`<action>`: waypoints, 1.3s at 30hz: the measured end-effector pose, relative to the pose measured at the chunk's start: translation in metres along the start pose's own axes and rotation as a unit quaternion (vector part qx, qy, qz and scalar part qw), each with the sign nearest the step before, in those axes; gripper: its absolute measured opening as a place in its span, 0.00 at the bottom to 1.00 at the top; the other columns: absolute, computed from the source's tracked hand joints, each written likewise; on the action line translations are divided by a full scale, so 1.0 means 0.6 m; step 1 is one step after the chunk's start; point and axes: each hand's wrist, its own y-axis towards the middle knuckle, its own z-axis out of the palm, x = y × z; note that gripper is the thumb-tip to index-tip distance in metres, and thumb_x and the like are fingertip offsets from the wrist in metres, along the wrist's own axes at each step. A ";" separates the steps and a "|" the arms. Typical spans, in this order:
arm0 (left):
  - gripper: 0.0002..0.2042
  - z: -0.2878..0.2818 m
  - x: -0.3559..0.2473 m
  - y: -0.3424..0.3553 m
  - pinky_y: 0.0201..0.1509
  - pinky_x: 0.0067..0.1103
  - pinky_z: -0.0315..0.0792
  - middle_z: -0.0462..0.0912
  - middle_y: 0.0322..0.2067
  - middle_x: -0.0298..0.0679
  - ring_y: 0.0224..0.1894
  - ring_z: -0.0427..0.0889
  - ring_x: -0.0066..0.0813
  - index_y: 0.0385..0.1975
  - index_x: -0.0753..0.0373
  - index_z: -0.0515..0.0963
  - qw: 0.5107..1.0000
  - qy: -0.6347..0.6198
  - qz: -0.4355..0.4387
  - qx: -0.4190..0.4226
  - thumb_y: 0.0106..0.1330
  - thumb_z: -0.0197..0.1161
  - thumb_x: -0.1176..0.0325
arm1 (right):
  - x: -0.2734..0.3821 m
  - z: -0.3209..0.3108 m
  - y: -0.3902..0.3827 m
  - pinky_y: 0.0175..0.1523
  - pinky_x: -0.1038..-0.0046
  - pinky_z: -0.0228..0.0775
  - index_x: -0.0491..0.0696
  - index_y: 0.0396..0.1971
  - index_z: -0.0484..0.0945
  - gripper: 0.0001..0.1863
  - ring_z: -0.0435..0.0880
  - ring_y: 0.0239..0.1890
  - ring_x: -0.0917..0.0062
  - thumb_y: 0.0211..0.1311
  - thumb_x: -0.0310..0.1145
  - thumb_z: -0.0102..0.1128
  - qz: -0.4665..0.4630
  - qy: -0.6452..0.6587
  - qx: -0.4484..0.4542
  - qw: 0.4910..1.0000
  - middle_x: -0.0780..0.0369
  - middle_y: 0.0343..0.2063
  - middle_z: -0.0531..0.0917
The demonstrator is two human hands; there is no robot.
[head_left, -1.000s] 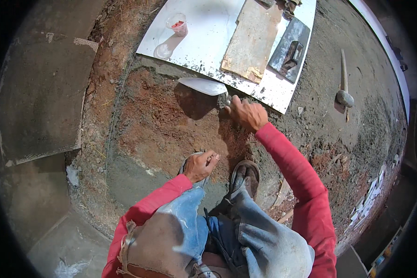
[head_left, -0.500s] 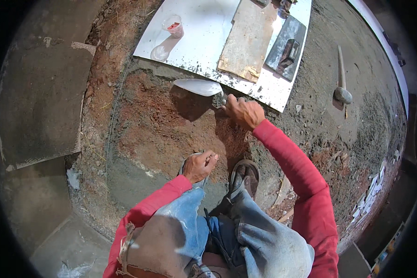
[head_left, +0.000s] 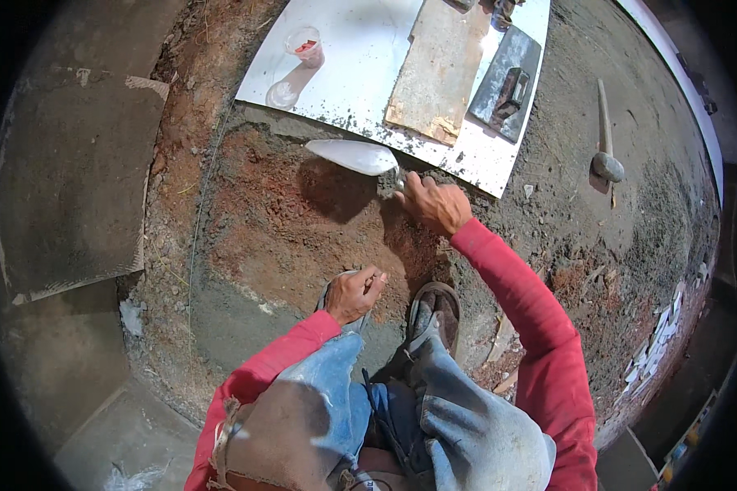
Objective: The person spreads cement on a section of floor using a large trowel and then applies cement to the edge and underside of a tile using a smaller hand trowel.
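Clock taken from view centre. Between 9 and 10: grey slab (head_left: 78, 180). Just before 12: plastic cup (head_left: 309, 54) on white sheet (head_left: 356, 53). At 12: trowel (head_left: 350, 155), blade aimed toward 9 above reddish dirt (head_left: 258, 217), just beside the sheet's near edge. At 6, close in: left hand (head_left: 354, 294), fingers curled together in a loose fist. At 2: right hand (head_left: 439, 204), clamped on the trowel. At 1: float (head_left: 506, 83) on the sheet. At 2, far out: mallet (head_left: 605, 141) on grey ground (head_left: 602, 233).

The trowel (head_left: 350, 156) is silvery white, the sleeves (head_left: 526, 282) red, the dark-speckled slab (head_left: 360, 41) white, the soil (head_left: 258, 217) reddish brown.
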 end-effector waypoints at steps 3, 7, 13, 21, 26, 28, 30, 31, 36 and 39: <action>0.14 0.002 0.005 -0.001 0.31 0.34 0.76 0.84 0.23 0.40 0.28 0.86 0.43 0.33 0.59 0.80 1.000 0.013 -0.007 0.005 0.74 0.56 0.56 | -0.008 -0.005 -0.022 0.15 0.65 0.68 0.44 0.50 0.71 0.25 0.80 0.14 0.64 0.72 0.53 0.54 -0.007 -0.007 -0.005 1.000 0.55 0.21 0.81; 0.14 0.003 -0.004 0.002 0.31 0.34 0.76 0.84 0.23 0.39 0.28 0.86 0.43 0.33 0.59 0.80 1.000 -0.002 -0.009 0.002 0.73 0.56 0.56 | -0.020 -0.009 -0.041 0.15 0.64 0.68 0.46 0.49 0.71 0.24 0.78 0.13 0.64 0.72 0.54 0.54 0.018 -0.011 -0.007 1.000 0.56 0.21 0.79; 0.14 -0.006 -0.012 0.001 0.29 0.36 0.73 0.81 0.22 0.45 0.27 0.83 0.48 0.32 0.59 0.80 1.000 0.002 -0.003 -0.010 0.73 0.57 0.56 | -0.028 -0.015 -0.058 0.15 0.63 0.68 0.47 0.40 0.71 0.22 0.78 0.12 0.62 0.72 0.54 0.54 0.031 0.002 -0.003 1.000 0.57 0.18 0.79; 0.13 0.001 0.001 0.000 0.28 0.34 0.73 0.81 0.21 0.45 0.25 0.83 0.45 0.34 0.59 0.82 1.000 0.005 0.000 -0.022 0.73 0.57 0.57 | -0.030 -0.019 -0.065 0.16 0.62 0.68 0.47 0.37 0.69 0.22 0.79 0.14 0.60 0.72 0.54 0.53 0.004 0.028 -0.007 1.000 0.55 0.20 0.81; 0.13 0.010 0.003 0.002 0.27 0.37 0.72 0.79 0.19 0.47 0.24 0.82 0.50 0.31 0.59 0.77 1.000 -0.012 0.006 -0.026 0.72 0.59 0.56 | -0.039 -0.016 -0.056 0.17 0.60 0.70 0.46 0.42 0.68 0.23 0.79 0.14 0.58 0.74 0.55 0.50 0.047 0.027 0.066 0.996 0.53 0.22 0.81; 0.13 0.009 0.002 0.001 0.28 0.37 0.72 0.79 0.19 0.47 0.24 0.82 0.50 0.31 0.59 0.77 0.999 -0.007 0.009 -0.030 0.72 0.59 0.56 | -0.036 -0.020 -0.063 0.14 0.61 0.69 0.48 0.39 0.66 0.23 0.81 0.13 0.60 0.75 0.56 0.46 0.020 0.026 0.001 0.999 0.54 0.18 0.81; 0.13 0.005 0.000 0.000 0.28 0.38 0.72 0.79 0.19 0.47 0.24 0.82 0.50 0.31 0.59 0.77 1.000 -0.004 -0.005 -0.024 0.72 0.59 0.56 | -0.031 -0.019 -0.059 0.17 0.58 0.69 0.45 0.42 0.67 0.23 0.79 0.14 0.57 0.74 0.54 0.49 0.031 0.068 0.032 0.997 0.53 0.20 0.80; 0.13 0.006 0.000 0.002 0.28 0.38 0.72 0.79 0.19 0.47 0.24 0.82 0.50 0.31 0.59 0.77 1.000 -0.003 -0.002 -0.025 0.72 0.59 0.56 | -0.033 -0.018 -0.059 0.17 0.58 0.69 0.45 0.42 0.67 0.23 0.79 0.14 0.57 0.74 0.54 0.49 0.031 0.067 0.029 0.997 0.53 0.20 0.80; 0.13 0.006 -0.004 0.002 0.27 0.38 0.71 0.78 0.19 0.47 0.24 0.81 0.50 0.30 0.59 0.76 1.000 -0.003 -0.005 -0.026 0.72 0.60 0.56 | -0.034 -0.014 -0.072 0.17 0.58 0.68 0.46 0.40 0.67 0.22 0.79 0.15 0.56 0.74 0.53 0.50 -0.006 0.073 -0.041 0.997 0.54 0.19 0.80; 0.13 0.013 0.004 0.005 0.27 0.38 0.71 0.77 0.18 0.47 0.24 0.81 0.50 0.30 0.59 0.76 0.999 -0.011 0.019 -0.039 0.72 0.59 0.57 | -0.045 -0.017 -0.072 0.16 0.58 0.67 0.46 0.38 0.66 0.22 0.79 0.14 0.56 0.73 0.53 0.52 0.054 0.072 0.024 0.996 0.54 0.19 0.80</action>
